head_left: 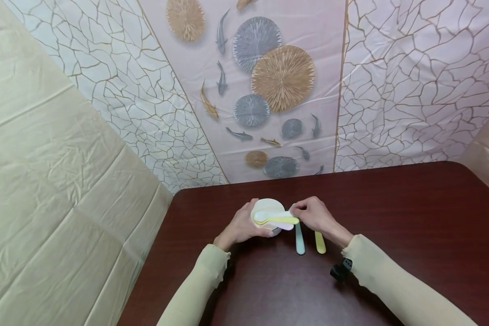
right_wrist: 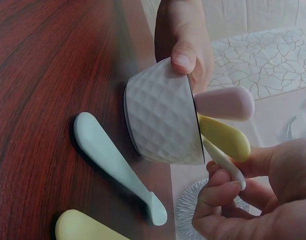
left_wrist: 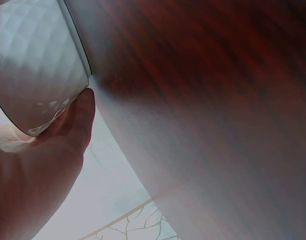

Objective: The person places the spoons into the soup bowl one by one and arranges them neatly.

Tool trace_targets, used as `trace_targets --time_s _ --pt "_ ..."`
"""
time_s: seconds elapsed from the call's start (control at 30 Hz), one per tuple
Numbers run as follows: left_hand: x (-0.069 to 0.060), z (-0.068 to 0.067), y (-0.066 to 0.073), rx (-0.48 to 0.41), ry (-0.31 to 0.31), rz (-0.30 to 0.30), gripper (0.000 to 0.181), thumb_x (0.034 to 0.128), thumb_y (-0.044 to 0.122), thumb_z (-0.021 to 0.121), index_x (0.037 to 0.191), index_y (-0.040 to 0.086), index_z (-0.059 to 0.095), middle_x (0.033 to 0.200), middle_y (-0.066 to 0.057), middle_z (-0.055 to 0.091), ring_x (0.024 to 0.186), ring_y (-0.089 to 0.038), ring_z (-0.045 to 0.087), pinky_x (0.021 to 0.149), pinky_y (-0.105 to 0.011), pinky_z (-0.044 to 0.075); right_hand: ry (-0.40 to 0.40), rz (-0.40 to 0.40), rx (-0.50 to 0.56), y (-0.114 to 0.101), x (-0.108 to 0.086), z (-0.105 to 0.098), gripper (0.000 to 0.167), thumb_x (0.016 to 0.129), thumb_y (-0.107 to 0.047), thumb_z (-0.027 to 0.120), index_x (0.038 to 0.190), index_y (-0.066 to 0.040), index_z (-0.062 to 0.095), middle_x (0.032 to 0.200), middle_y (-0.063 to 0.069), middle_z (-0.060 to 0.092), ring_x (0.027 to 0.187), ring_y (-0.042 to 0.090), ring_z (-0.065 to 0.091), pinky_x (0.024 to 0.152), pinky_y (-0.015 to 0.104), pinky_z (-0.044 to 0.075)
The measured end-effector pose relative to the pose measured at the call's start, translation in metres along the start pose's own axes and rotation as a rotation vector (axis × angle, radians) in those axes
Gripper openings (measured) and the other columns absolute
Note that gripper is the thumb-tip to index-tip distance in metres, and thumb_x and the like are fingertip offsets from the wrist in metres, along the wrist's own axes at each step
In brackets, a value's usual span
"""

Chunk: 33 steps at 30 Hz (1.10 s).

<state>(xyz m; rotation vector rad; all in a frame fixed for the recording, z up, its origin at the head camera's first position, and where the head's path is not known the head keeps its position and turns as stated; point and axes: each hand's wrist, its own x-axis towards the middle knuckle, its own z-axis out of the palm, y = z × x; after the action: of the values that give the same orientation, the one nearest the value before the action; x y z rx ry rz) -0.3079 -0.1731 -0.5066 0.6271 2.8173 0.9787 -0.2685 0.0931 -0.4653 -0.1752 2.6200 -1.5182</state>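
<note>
White spoon [right_wrist: 220, 159], pinched by the right hand [head_left: 315, 216], projects past the rim of the bowl [right_wrist: 160, 117] gripped by the left hand [head_left: 244, 225]. Beyond the bowl runs the worktop [head_left: 269, 283] edge; open room lies on the bowl's near side.

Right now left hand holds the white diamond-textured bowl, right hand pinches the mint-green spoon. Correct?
Not quite: the right hand pinches the white spoon; the mint-green spoon lies on the dark red table, as the right wrist view shows.
</note>
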Motion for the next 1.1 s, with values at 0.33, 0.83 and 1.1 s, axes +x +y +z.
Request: trace_targets --time_s 0.33,0.83,1.1 --pt "-0.0006 0.0 0.0004 -0.019 0.004 0.007 0.104 0.0695 0.045 0.102 0.155 0.02 0.048 0.134 -0.007 0.065 0.116 -0.021 0.062 0.103 -0.04 0.051 -0.002 0.032 0.02 0.0006 0.0008 0.0012 0.03 0.102 -0.018 0.068 0.119 0.003 0.082 0.129 0.024 0.077 0.111 0.028 0.07 0.081 0.028 0.051" --pt "-0.0004 -0.0018 0.003 -0.028 0.009 0.011 0.107 0.0695 0.047 0.101 0.156 0.017 0.047 0.136 -0.009 0.065 0.117 -0.022 0.062 0.104 -0.041 0.051 0.006 0.052 0.064 0.003 0.0007 0.0022 0.031 0.102 -0.027 0.074 0.116 -0.001 0.084 0.118 0.015 0.079 0.076 0.014 0.056 0.063 0.026 0.043" --pt "-0.0011 -0.0017 0.0023 -0.032 -0.002 0.001 0.103 0.0707 0.046 0.101 0.155 0.02 0.048 0.134 -0.006 0.065 0.115 -0.02 0.061 0.102 -0.04 0.051 0.018 0.094 0.103 0.0042 -0.0035 0.0003 0.037 0.102 -0.033 0.075 0.119 0.0 0.082 0.087 0.001 0.074 0.072 0.012 0.059 0.061 0.025 0.044"
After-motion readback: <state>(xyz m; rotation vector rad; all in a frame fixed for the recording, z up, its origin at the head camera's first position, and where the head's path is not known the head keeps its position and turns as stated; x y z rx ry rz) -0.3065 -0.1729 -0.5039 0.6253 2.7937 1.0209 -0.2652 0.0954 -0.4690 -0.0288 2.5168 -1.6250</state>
